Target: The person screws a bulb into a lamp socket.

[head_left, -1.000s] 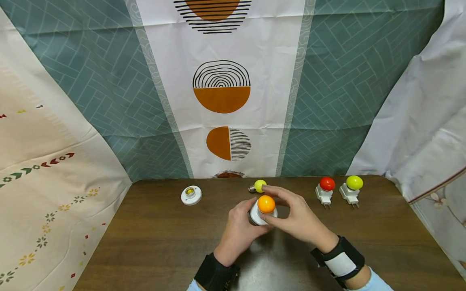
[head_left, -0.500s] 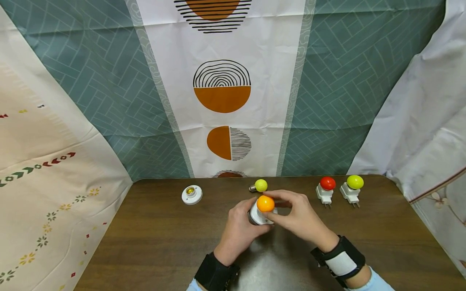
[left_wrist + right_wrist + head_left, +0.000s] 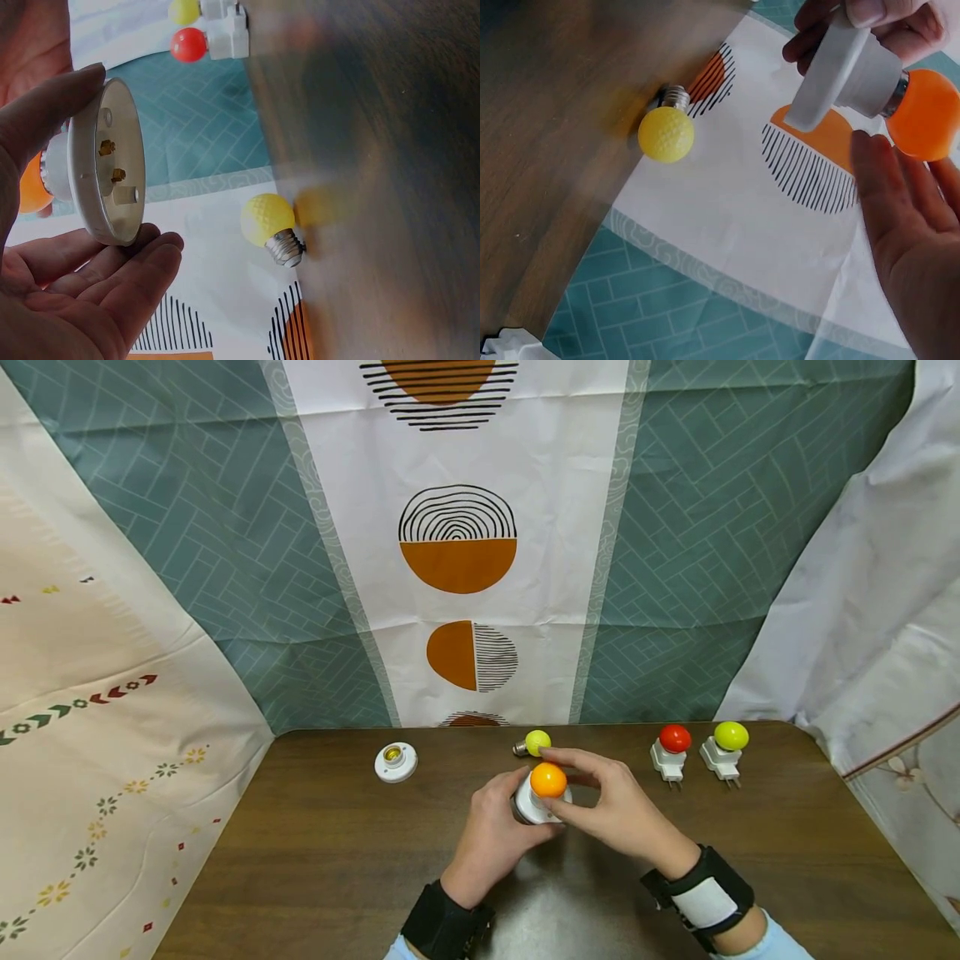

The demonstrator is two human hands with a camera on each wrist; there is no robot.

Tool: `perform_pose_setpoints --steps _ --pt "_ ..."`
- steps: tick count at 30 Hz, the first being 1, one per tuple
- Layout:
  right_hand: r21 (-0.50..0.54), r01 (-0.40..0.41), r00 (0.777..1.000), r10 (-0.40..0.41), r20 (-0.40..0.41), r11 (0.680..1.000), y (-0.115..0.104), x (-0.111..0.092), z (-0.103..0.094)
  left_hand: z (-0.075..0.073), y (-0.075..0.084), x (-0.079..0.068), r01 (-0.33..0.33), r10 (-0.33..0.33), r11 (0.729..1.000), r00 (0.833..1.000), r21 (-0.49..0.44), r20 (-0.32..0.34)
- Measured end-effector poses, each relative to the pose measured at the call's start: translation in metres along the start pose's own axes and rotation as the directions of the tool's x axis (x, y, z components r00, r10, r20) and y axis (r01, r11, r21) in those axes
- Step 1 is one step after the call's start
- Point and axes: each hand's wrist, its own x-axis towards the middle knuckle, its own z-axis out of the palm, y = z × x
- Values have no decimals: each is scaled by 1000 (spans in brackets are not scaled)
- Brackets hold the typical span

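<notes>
My left hand [image 3: 498,827] grips a round white lamp holder [image 3: 529,807] by its rim, thumb on one side and fingers on the other. The hollow back of this lamp holder [image 3: 112,161], with brass screws inside, faces out in the left wrist view. An orange light bulb [image 3: 548,781] stands in its socket, and a strip of the bulb's metal base shows in the right wrist view. Around the orange bulb, my right hand [image 3: 611,802] has its thumb and fingers at opposite sides. A yellow bulb [image 3: 537,742] lies loose on the table just beyond my right fingertips.
Another round white lamp holder [image 3: 394,762] sits at the back left of the brown table [image 3: 337,860]. At the back right are a red bulb [image 3: 675,738] and a yellow-green bulb [image 3: 731,736], each in a white plug-in socket. Patterned cloth [image 3: 660,568] hangs behind.
The right thumb and fingers have shifted slightly about the orange bulb, closing in and then moving a little back up. The left hand and the lamp holder stay in place.
</notes>
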Motion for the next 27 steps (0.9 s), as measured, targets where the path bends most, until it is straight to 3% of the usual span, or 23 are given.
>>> perform_pose_setpoints --steps 6,21,27 --pt "45 -43 999 42 21 998 -2 -1 0 1 0 -1 9 -9 1000 1000 -5 4" --pt "31 -75 989 78 -122 997 0 1 5 2 -1 0 -4 4 1000 1000 -2 -9" --pt "11 -56 996 56 -62 998 1 1 1 2 -2 1 9 -9 1000 1000 6 -2"
